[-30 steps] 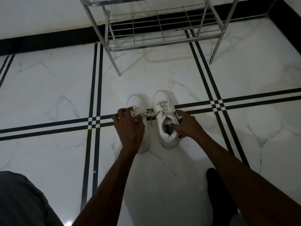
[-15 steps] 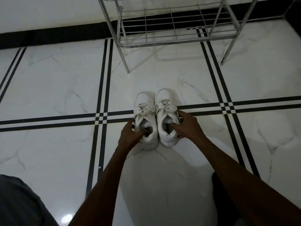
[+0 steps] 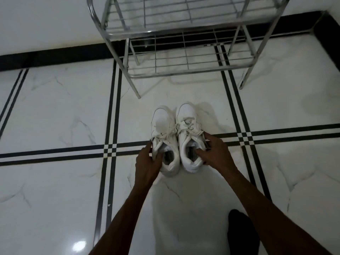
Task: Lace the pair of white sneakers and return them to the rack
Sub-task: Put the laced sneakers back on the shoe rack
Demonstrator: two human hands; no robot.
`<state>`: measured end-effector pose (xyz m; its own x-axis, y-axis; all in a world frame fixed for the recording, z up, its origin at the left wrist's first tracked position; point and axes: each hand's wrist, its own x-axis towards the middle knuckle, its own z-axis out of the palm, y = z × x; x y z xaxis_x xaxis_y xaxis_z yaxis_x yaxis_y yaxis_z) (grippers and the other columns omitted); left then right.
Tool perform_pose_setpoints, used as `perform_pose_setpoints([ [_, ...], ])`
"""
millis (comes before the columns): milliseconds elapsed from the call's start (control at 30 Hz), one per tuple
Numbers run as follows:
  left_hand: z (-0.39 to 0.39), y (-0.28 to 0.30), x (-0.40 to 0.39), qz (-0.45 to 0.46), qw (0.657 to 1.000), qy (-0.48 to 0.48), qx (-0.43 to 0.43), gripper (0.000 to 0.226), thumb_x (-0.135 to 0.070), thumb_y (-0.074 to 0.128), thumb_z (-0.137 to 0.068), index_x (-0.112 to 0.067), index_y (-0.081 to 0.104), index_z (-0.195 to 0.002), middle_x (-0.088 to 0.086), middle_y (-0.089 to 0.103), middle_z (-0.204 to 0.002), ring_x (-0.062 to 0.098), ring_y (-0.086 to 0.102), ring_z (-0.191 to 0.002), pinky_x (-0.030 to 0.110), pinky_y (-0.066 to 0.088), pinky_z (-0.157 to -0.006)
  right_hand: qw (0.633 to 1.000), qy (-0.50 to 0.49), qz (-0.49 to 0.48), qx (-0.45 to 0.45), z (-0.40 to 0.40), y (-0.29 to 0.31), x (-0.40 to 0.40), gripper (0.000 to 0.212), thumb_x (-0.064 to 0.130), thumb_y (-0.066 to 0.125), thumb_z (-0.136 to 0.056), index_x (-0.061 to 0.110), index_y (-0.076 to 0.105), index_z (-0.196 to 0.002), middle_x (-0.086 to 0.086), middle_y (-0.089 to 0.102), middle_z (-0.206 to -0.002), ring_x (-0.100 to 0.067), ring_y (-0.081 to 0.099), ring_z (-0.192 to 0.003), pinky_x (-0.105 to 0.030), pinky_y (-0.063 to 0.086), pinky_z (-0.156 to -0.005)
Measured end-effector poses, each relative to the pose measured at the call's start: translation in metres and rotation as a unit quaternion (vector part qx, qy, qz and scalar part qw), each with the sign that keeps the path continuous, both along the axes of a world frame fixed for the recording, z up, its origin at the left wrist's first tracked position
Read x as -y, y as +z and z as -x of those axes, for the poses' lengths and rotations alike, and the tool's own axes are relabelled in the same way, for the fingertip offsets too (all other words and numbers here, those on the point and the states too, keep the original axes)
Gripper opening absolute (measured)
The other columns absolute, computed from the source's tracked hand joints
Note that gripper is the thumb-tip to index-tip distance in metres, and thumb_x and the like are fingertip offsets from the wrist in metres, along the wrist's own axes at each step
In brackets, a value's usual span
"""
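Two white sneakers stand side by side on the marble floor, toes pointing away from me, both with laces through the eyelets. My left hand [image 3: 148,161] grips the collar of the left sneaker [image 3: 162,126], thumb inside the opening. My right hand [image 3: 214,153] holds the collar of the right sneaker [image 3: 187,115] the same way, thumb inside. The metal shoe rack [image 3: 184,70] stands just beyond the toes, its wire shelves bare.
White marble floor [image 3: 55,116] with black double stripes crossing it. A black skirting band [image 3: 55,57] runs along the wall behind the rack. A dark foot or sock [image 3: 241,234] shows at the bottom right, under my right forearm.
My left hand left the laces of the left sneaker and took hold of its collar. The view moved toward the rack, which now shows two shelves.
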<state>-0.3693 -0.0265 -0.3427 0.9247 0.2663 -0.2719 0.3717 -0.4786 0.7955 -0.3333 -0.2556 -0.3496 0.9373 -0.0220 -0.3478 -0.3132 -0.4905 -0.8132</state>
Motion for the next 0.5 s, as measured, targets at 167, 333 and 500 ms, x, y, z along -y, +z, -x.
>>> perform_pose_setpoints([
  [167, -0.013, 0.100, 0.014, 0.007, 1.000, -0.002, -0.008, 0.050, -0.023, 0.067, -0.090, -0.025, 0.058, -0.140, -0.002, 0.072, -0.113, 0.022, 0.070, -0.099, 0.037, 0.059, -0.084, 1.000, -0.004, 0.000, 0.000, -0.014, 0.099, 0.016, 0.046, 0.018, 0.077, -0.077, 0.024, 0.065, -0.122, 0.001, 0.074, -0.090, -0.014, 0.072, -0.078, -0.045, 0.063, -0.068],
  [333, -0.033, 0.225, 0.025, 0.010, 1.000, -0.005, -0.013, 0.056, -0.038, 0.060, -0.083, -0.034, 0.057, -0.138, -0.002, 0.072, -0.113, 0.020, 0.070, -0.096, 0.050, 0.059, -0.086, 1.000, -0.008, 0.006, -0.030, -0.033, 0.230, 0.028, 0.056, 0.024, 0.075, -0.072, 0.038, 0.060, -0.125, 0.001, 0.076, -0.088, -0.017, 0.073, -0.073, -0.047, 0.062, -0.061],
  [500, -0.062, 0.329, 0.035, 0.024, 0.999, -0.006, -0.026, 0.071, -0.042, 0.058, -0.082, -0.026, 0.048, -0.150, 0.001, 0.070, -0.125, 0.021, 0.073, -0.092, 0.050, 0.061, -0.083, 1.000, -0.013, 0.002, -0.019, -0.059, 0.339, 0.040, 0.067, 0.023, 0.076, -0.076, 0.033, 0.054, -0.138, -0.001, 0.075, -0.099, -0.018, 0.073, -0.079, -0.046, 0.063, -0.068],
])
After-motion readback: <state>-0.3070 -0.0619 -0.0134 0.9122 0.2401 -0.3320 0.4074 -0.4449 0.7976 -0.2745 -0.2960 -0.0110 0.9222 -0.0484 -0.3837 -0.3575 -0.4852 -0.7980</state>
